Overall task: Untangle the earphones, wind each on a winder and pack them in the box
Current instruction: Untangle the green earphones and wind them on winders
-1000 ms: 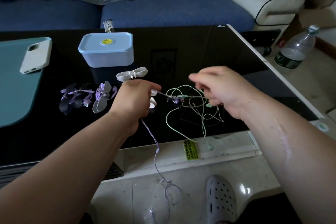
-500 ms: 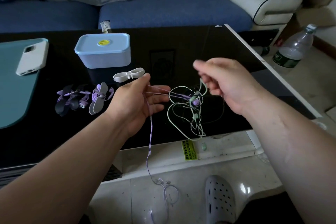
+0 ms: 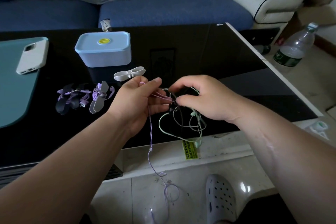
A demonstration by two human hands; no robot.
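My left hand [image 3: 140, 100] holds the purple earphone cord [image 3: 150, 138], which loops through its fingers and hangs down past the table edge to the floor. My right hand [image 3: 203, 96] pinches the knot where the purple cord meets the tangled green earphone cord [image 3: 164, 129], just above the black table. An empty white winder [image 3: 129, 74] lies behind my left hand. Two wound purple earphones lie at the left, one on a grey winder [image 3: 99, 97] and one on a dark winder [image 3: 70, 99]. The light blue box [image 3: 103, 49] stands shut behind them.
A white phone [image 3: 31, 56] lies on a teal mat [image 3: 11, 85] at the far left. The black table [image 3: 209, 56] ends at a white rim on the right, with a plastic bottle [image 3: 294, 45] on the floor beyond. A blue sofa stands behind.
My right hand has come down and left onto the knot beside my left hand. My left hand has turned its palm up, with the purple cord still in it.
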